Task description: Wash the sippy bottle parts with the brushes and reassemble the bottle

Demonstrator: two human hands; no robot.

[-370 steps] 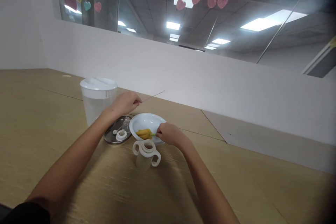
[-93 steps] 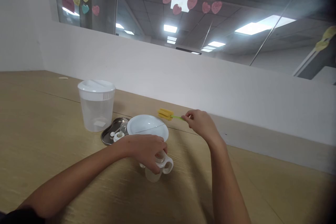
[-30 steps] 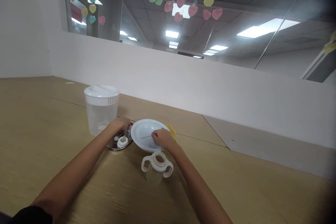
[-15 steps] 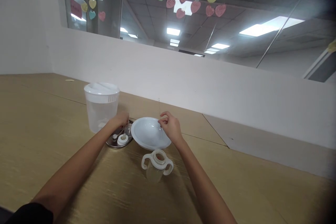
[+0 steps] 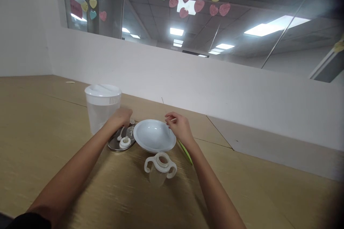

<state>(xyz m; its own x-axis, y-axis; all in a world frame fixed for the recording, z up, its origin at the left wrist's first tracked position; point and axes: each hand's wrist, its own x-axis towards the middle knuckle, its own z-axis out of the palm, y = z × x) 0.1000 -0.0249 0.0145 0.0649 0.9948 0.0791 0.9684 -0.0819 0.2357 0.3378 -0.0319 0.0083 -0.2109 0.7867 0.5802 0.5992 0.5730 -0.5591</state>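
My left hand [image 5: 122, 117] is closed at the back of an oval metal tray [image 5: 115, 146], fingertips mostly hidden. A thin straw with a white weighted end [image 5: 119, 137] runs up to its fingers. On the tray also lie a white ring-shaped cap [image 5: 125, 142] and a clear domed cover [image 5: 130, 132]. My right hand [image 5: 177, 125] pinches a thin wire-like stick [image 5: 163, 104] with a small loop at its top; its lower end reaches over a white bowl [image 5: 152, 132]. Nearer me stands a two-handled baby bottle [image 5: 158, 173], uncapped.
A translucent lidded bucket [image 5: 103, 109] stands behind the tray at the left. Under my right wrist lies a long green object [image 5: 186, 152], partly covered. A white wall [image 5: 161, 64] with a window rises behind the wooden table [image 5: 80, 200].
My right hand has moved slightly right with the stick, which leans more; the green object now shows beneath the wrist. The straw's weighted end has shifted a little on the tray.
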